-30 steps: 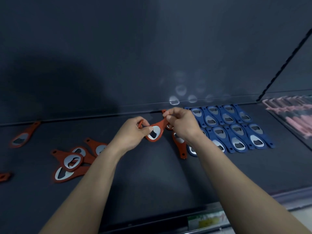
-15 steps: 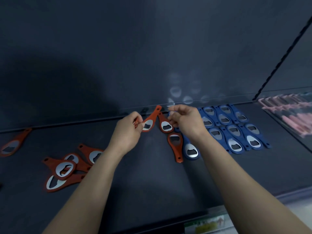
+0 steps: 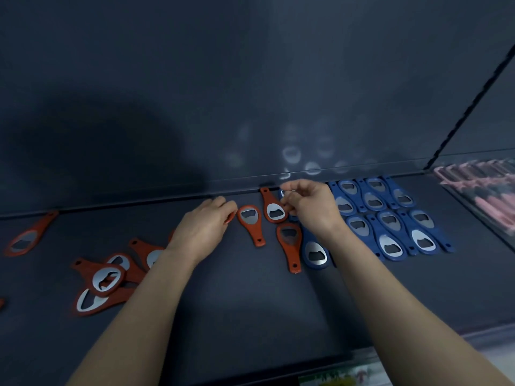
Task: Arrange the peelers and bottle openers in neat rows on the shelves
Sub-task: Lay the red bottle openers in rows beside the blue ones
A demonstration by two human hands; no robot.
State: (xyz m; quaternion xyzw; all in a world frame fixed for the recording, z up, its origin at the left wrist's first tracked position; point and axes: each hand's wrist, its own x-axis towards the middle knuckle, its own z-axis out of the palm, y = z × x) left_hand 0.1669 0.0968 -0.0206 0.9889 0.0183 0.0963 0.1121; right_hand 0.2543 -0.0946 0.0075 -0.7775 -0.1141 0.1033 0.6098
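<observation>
Head view, left hand grip unclear beside teardrop orange opener, right hand pinching blue opener

Dim, bluish light. A broad soft shadow darkens the back wall at left; pale oval reflections of the bottle openers glow on it. Edges bow; pink items at right blur.
</observation>
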